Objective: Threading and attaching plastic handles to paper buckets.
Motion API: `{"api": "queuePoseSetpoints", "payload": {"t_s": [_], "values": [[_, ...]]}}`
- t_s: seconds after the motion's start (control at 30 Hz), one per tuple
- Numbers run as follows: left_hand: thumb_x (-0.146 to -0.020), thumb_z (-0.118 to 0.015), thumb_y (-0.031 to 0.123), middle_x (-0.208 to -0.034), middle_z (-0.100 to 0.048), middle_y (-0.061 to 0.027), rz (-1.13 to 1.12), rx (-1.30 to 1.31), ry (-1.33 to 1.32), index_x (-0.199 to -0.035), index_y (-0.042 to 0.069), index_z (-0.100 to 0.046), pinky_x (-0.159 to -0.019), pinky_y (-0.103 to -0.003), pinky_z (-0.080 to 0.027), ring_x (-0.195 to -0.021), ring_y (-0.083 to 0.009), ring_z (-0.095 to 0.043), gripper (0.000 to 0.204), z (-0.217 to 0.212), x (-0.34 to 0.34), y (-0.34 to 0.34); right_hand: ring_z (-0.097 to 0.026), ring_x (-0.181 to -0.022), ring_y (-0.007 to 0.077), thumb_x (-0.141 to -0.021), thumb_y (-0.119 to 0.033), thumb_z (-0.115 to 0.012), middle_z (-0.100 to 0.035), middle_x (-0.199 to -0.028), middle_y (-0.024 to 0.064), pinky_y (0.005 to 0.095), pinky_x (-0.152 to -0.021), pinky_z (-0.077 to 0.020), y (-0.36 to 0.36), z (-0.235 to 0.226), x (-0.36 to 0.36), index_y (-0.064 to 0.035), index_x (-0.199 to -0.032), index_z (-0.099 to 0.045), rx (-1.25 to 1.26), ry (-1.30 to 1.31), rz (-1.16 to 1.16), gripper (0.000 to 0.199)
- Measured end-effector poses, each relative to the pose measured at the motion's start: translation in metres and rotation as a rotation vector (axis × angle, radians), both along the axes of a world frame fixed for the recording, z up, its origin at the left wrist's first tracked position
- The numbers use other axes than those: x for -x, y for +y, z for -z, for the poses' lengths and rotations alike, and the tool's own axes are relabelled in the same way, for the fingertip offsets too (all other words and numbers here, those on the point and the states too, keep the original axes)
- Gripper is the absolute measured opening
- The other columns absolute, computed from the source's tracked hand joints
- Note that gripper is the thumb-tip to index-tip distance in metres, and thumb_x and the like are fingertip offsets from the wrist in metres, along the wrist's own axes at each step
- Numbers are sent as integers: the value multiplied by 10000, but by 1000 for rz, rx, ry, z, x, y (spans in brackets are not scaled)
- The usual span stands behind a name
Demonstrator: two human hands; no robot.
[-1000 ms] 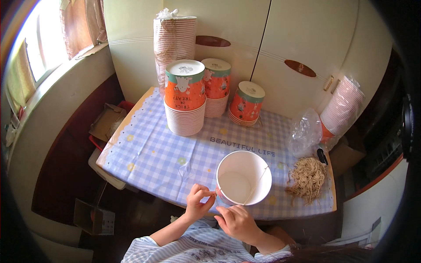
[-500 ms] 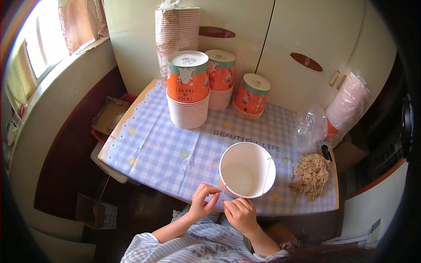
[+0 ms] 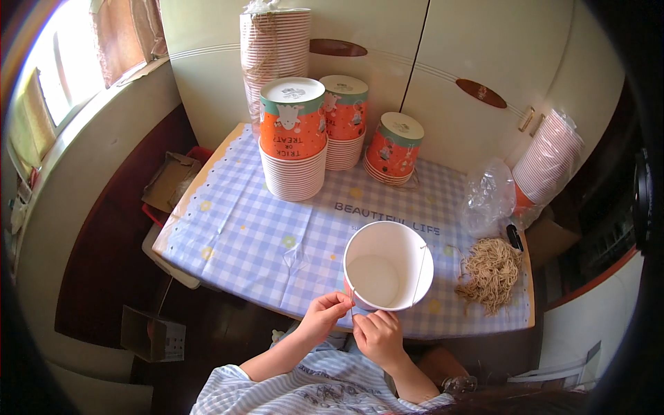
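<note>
Open bucket [image 3: 389,266] just beyond both hands [image 3: 326,317], cord [image 3: 352,308] at their fingertips

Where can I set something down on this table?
Free: the checked tablecloth left of the open paper bucket; a narrow strip between that bucket and the beige string heap. Crowded: the back, with upturned bucket stacks; the right end, with a plastic bag.

The open bucket [image 3: 379,241] is white inside, the twine heap [image 3: 491,273] beige. Blue-and-white checks cover the tablecloth [image 3: 238,221]; pale stripes mark the shirt [image 3: 290,384]. The front inverted bucket [image 3: 301,124] shows orange and green.
</note>
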State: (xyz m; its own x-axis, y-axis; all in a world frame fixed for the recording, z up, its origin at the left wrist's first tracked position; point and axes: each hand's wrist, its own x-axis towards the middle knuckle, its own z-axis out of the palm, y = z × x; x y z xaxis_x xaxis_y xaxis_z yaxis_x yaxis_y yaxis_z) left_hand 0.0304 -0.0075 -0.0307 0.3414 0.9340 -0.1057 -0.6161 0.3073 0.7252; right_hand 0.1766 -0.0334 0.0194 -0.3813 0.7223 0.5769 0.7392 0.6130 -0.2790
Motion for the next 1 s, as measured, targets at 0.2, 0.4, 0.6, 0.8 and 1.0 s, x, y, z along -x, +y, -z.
{"api": "queuePoseSetpoints", "payload": {"t_s": [0.2, 0.4, 0.6, 0.8, 1.0], "values": [[-844, -594, 160, -828, -571, 35, -27, 80, -26, -866, 65, -598, -651, -190, -345, -731, -30, -452, 98, -6, -4, 1, -479, -543, 203, -638, -24, -595, -446, -551, 34, 325, -571, -409, 1, -1, -3, -79, -642, -524, 20, -5, -21, 90], [-849, -588, 170, -832, -574, 37, -98, 95, -50, -857, 73, -591, -640, -187, -336, -716, -24, -443, 97, -14, -3, 9, -465, -527, 201, -615, -29, -599, -428, -539, 31, 321, -544, -394, 0, -5, -4, -88, -614, -511, 20, 19, -90, 106], [-855, -578, 179, -817, -570, 45, -96, 79, -21, -846, 85, -586, -631, -181, -332, -699, -18, -434, 94, -20, -4, 19, -470, -529, 187, -629, -60, -600, -429, -529, 24, 314, -552, -399, 0, -11, -7, -98, -608, -489, 26, -40, -143, 118], [-853, -584, 202, -789, -566, 60, -63, 47, 35, -839, 102, -591, -605, -175, -317, -668, -9, -418, 101, -20, 0, 20, -500, -532, 232, -598, -42, -604, -489, -558, 45, 336, -544, -416, 5, -12, -19, -90, -602, -535, 153, 81, -122, 84], [-849, -595, 193, -786, -576, 57, -20, -4, 82, -870, 78, -615, -570, -168, -293, -642, -2, -400, 119, -14, -1, 15, -549, -600, 240, -643, -100, -621, -535, -580, 42, 365, -628, -435, 24, -1, -39, -81, -652, -581, 110, 123, 38, 45]]}}
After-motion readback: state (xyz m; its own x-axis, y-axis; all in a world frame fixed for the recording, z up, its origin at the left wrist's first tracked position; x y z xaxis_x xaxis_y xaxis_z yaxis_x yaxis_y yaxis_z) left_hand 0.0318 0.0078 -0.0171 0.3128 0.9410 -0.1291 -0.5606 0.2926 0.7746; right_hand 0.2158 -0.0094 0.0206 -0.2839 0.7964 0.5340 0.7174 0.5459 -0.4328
